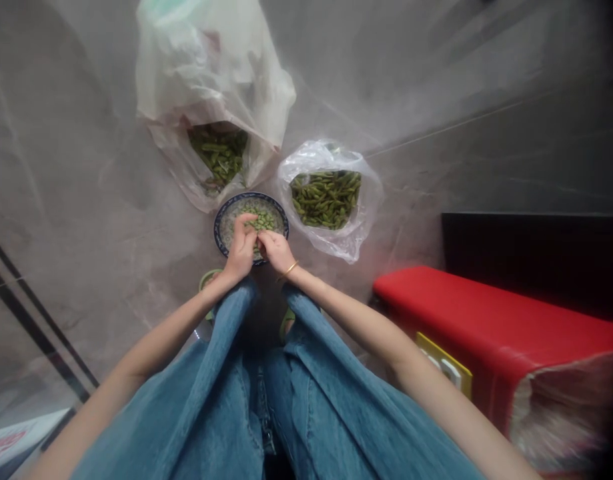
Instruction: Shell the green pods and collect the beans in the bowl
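Over a plate with a blue patterned rim (pixel 219 239), my left hand (pixel 241 249) and my right hand (pixel 277 251) meet at the fingertips. Shelled green beans (pixel 266 219) lie on the plate, partly covered by my hands. My left hand is pinched, its index finger bent; my right hand's fingers are closed too, and a gold bracelet circles that wrist. What sits between the fingertips is too small to make out. Beyond the plate, a large whitish plastic bag (pixel 221 73) opens on green pods (pixel 221 157). A clear plastic bag (pixel 369 193) of green bean pods (pixel 329 199) stands to the right.
Grey tiled floor (pixel 111 167) lies all around. At the right are a red box-like object (pixel 456 307) with a yellow label and a black panel (pixel 526 260) behind it. Dark strips (pixel 36 327) cross the left side. My knees in blue jeans (pixel 226 320) flank the near side.
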Motion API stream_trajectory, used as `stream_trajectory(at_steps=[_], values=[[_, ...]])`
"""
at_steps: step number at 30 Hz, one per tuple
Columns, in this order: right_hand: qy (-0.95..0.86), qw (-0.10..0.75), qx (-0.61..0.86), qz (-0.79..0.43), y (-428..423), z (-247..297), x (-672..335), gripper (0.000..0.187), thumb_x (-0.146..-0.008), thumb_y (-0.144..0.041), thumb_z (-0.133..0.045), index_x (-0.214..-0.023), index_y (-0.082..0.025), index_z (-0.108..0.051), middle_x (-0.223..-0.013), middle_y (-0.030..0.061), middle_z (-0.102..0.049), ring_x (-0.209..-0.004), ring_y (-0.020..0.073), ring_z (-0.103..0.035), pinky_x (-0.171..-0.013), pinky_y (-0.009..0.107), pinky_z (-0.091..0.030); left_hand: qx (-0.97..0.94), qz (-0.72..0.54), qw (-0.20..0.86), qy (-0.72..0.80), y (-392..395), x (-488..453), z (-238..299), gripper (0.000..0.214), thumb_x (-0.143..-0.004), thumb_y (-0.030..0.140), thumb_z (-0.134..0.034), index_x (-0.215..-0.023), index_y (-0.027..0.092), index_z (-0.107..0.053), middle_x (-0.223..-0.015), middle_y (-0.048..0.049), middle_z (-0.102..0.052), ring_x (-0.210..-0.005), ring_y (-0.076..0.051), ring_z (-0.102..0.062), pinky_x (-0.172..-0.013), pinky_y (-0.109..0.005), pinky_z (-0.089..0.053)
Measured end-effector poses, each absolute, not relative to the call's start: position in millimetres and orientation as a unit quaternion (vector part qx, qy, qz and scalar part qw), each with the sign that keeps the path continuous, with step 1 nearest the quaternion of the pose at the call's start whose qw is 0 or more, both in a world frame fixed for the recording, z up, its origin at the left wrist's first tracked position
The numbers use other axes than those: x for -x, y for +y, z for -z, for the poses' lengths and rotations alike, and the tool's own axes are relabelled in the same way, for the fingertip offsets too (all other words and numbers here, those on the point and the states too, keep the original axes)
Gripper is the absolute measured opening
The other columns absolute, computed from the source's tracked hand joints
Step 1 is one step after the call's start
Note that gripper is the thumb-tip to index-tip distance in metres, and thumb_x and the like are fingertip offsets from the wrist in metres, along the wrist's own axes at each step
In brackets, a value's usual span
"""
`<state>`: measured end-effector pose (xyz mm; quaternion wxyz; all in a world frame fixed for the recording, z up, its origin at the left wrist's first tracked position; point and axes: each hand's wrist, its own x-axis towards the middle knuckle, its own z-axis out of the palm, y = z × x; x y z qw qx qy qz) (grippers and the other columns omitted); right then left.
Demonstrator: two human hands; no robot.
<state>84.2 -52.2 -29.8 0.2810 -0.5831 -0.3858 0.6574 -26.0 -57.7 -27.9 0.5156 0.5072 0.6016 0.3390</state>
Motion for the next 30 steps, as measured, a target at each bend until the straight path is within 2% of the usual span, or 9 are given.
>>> stream_trajectory(at_steps=[2,4,6,8,11,16,19,23,30], values=[[-0.360,0.281,0.567,-0.685,-54.0,34.6,-85.4,0.044,-0.085,-0.054,-0.042,-0.057,-0.021,-0.039,-0.052,-0.0046,-0.034,-0.053,0.0101,-0.033,-0.051,0.024,-0.028,-0.568,-0.325,0.484,0.581,-58.9,29.6,27.7,0.027,-0.094,0.037,-0.036,-0.115,0.022,-0.044,-0.084,-0.0010,-0.054,-0.075,-0.013,-0.054,-0.072,-0.027,-0.044],[-0.365,0.292,0.554,-0.689,-54.8,34.4,-88.9,0.044,-0.084,-0.056,-0.046,-0.057,-0.021,-0.039,-0.051,-0.0050,-0.033,-0.053,0.0096,-0.033,-0.049,0.023,-0.027,-0.586,-0.321,0.484,0.565,-59.3,31.5,26.6,0.026,-0.094,0.035,-0.038,-0.114,0.021,-0.045,-0.094,-0.0033,-0.057,-0.082,-0.013,-0.056,-0.076,-0.028,-0.045],[-0.380,0.302,0.539,-0.689,-54.7,30.9,-93.2,0.045,-0.082,-0.057,-0.049,-0.057,-0.021,-0.039,-0.052,-0.0049,-0.034,-0.053,0.0093,-0.034,-0.049,0.023,-0.027,-0.545,-0.330,0.528,0.561,-58.7,31.6,26.0,0.026,-0.093,0.034,-0.038,-0.115,0.021,-0.045,-0.082,0.0000,-0.053,-0.070,-0.011,-0.052,-0.068,-0.026,-0.044],[-0.385,0.302,0.526,-0.696,-54.3,27.2,-97.0,0.046,-0.081,-0.059,-0.051,-0.057,-0.020,-0.041,-0.051,-0.0048,-0.038,-0.052,0.0089,-0.035,-0.050,0.023,-0.028,-0.471,-0.340,0.597,0.553,-57.3,30.4,26.2,0.026,-0.092,0.034,-0.039,-0.115,0.022,-0.044,-0.065,0.0052,-0.041,-0.055,-0.009,-0.042,-0.055,-0.023,-0.038],[-0.358,0.300,0.512,-0.721,-54.3,25.7,-100.1,0.049,-0.078,-0.063,-0.052,-0.057,-0.020,-0.042,-0.048,-0.0053,-0.040,-0.047,0.0081,-0.035,-0.048,0.023,-0.030,-0.402,-0.343,0.659,0.535,-55.4,27.9,28.0,0.029,-0.090,0.039,-0.045,-0.113,0.024,-0.042,-0.057,0.0084,-0.032,-0.046,-0.008,-0.035,-0.047,-0.021,-0.032],[-0.267,0.295,0.503,-0.767,-56.1,30.9,-98.5,0.044,-0.075,-0.060,-0.055,-0.058,-0.022,-0.039,-0.044,-0.0088,-0.033,-0.040,0.0064,-0.030,-0.044,0.023,-0.028,-0.351,-0.329,0.675,0.560,-56.0,24.4,30.2,0.036,-0.087,0.043,-0.051,-0.113,0.024,-0.037,-0.054,0.0115,-0.032,-0.041,-0.006,-0.033,-0.044,-0.020,-0.027],[-0.282,0.271,0.519,-0.760,-58.0,34.3,-96.5,0.041,-0.075,-0.055,-0.055,-0.057,-0.021,-0.040,-0.044,-0.0087,-0.034,-0.041,0.0062,-0.031,-0.044,0.022,-0.027,-0.241,-0.310,0.711,0.583,-53.4,23.2,23.9,0.032,-0.085,0.032,-0.050,-0.112,0.022,-0.037,-0.049,0.0135,-0.031,-0.038,-0.006,-0.031,-0.043,-0.018,-0.026],[-0.362,0.257,0.538,-0.716,-60.4,38.3,-95.0,0.038,-0.077,-0.049,-0.051,-0.055,-0.019,-0.042,-0.048,-0.0065,-0.040,-0.048,0.0068,-0.036,-0.049,0.022,-0.030,-0.140,-0.302,0.734,0.592,-46.0,22.7,10.4,0.032,-0.077,0.016,-0.049,-0.108,0.019,-0.045,-0.045,0.0131,-0.033,-0.037,-0.005,-0.031,-0.043,-0.017,-0.025],[-0.336,0.236,0.540,-0.734,-61.4,43.9,-95.9,0.037,-0.080,-0.045,-0.049,-0.054,-0.020,-0.042,-0.046,-0.0073,-0.037,-0.045,0.0070,-0.034,-0.048,0.022,-0.029,-0.121,-0.277,0.716,0.630,-43.7,19.1,7.4,0.024,-0.078,0.015,-0.048,-0.102,0.017,-0.051,-0.043,0.0123,-0.033,-0.034,-0.005,-0.032,-0.042,-0.017,-0.024]])
